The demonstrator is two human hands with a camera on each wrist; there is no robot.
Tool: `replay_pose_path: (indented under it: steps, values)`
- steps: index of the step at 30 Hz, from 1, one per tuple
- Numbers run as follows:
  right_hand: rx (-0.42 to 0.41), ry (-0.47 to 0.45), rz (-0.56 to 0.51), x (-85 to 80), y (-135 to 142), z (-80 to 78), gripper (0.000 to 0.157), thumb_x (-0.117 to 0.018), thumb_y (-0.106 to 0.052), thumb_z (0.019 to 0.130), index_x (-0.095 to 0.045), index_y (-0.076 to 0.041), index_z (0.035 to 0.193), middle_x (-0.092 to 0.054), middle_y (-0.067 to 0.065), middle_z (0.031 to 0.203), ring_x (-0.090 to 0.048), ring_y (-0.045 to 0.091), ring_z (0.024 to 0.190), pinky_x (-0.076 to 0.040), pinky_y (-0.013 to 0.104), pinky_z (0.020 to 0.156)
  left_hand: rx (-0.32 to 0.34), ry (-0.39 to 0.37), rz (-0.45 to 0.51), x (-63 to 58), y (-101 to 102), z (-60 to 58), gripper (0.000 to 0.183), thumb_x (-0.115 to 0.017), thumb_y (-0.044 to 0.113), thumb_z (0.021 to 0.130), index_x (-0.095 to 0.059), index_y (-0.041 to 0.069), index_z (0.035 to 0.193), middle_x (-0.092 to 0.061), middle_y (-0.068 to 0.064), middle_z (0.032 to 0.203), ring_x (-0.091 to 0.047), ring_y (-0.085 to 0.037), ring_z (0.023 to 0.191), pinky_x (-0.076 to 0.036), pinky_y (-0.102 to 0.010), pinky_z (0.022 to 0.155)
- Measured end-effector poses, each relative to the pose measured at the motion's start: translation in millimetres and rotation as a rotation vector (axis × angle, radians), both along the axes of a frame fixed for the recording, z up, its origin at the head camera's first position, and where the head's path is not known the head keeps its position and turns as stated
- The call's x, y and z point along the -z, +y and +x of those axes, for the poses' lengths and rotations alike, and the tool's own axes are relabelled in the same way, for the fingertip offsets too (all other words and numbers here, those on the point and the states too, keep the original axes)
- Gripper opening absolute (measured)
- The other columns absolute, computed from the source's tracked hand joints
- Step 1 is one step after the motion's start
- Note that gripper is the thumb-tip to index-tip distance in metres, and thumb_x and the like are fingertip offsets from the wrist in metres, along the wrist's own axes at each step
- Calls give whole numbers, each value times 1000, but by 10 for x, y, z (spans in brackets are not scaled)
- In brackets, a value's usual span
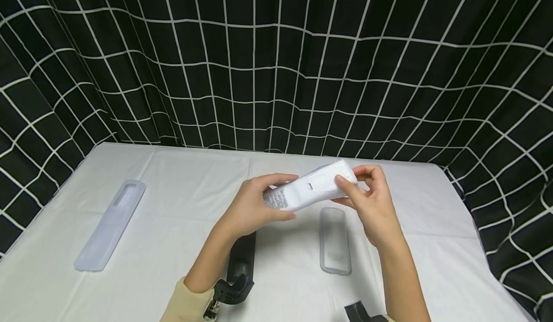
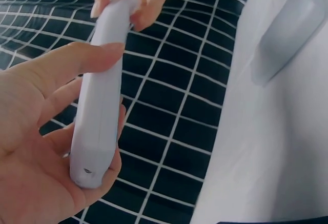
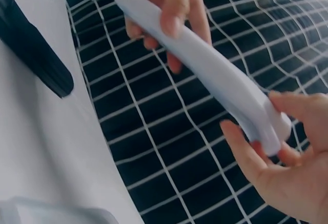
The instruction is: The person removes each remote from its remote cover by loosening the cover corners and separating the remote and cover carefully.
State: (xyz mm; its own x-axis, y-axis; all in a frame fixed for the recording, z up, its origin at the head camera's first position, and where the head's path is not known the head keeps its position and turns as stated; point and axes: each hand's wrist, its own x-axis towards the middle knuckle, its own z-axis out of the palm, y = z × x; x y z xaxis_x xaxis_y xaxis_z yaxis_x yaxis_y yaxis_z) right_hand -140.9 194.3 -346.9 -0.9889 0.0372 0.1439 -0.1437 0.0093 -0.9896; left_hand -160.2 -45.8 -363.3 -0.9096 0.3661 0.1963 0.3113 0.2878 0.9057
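Observation:
A white remote control (image 1: pixel 304 190) is held above the table, tilted, its back with a printed label and a small slot facing the head camera. My left hand (image 1: pixel 255 204) grips the labelled end, thumb along one edge and fingers round the other, as the remote's side (image 2: pixel 100 111) shows in the left wrist view. At the opposite end my right hand (image 1: pixel 373 207) pinches the remote, one digit lying on its back. Below the hands a small clear cover (image 1: pixel 334 240) lies on the table. A black remote (image 1: pixel 243 257) lies partly hidden under my left forearm.
A long translucent cover (image 1: pixel 110 226) with a window at its far end lies on the left of the white-clothed table (image 1: pixel 186 192). Behind and at both sides hangs a black curtain (image 1: pixel 259 72) with white grid lines. Black straps circle the wrists.

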Motion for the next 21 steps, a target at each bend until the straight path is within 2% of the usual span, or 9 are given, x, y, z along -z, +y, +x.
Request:
replay_pose_path:
  steps: [5,11,17,21]
  values:
    - [-160,74,82,3,164,2,42,-67,6,99,-50,-9,135,-49,17,122,-73,12,88,-65,33,81,30,11,-23,-37,-57,0,66,-93,0,73,-72,10,135,-73,-6,131,-66,-17,93,-56,-29,82]
    - [-274,100,139,-16,293,-6,54,-72,9,95,-58,-14,141,-50,17,125,-74,17,96,-65,33,81,76,22,-55,-77,-110,-10,64,-92,2,73,-73,10,134,-73,-6,130,-64,-17,92,-56,-29,82]
    - [-328,77,229,4,366,-1,64,-76,8,91,-59,-18,147,-50,19,126,-73,17,99,-64,29,82,110,15,-89,-61,-154,-18,64,-91,4,74,-73,11,135,-73,-7,130,-64,-17,95,-56,-28,82]
    - [-320,75,282,15,370,-7,60,-77,6,92,-60,-17,145,-53,18,123,-73,18,93,-63,30,76,124,31,-104,-60,-172,-16,64,-91,4,75,-72,11,136,-72,-8,131,-64,-18,102,-56,-28,84]
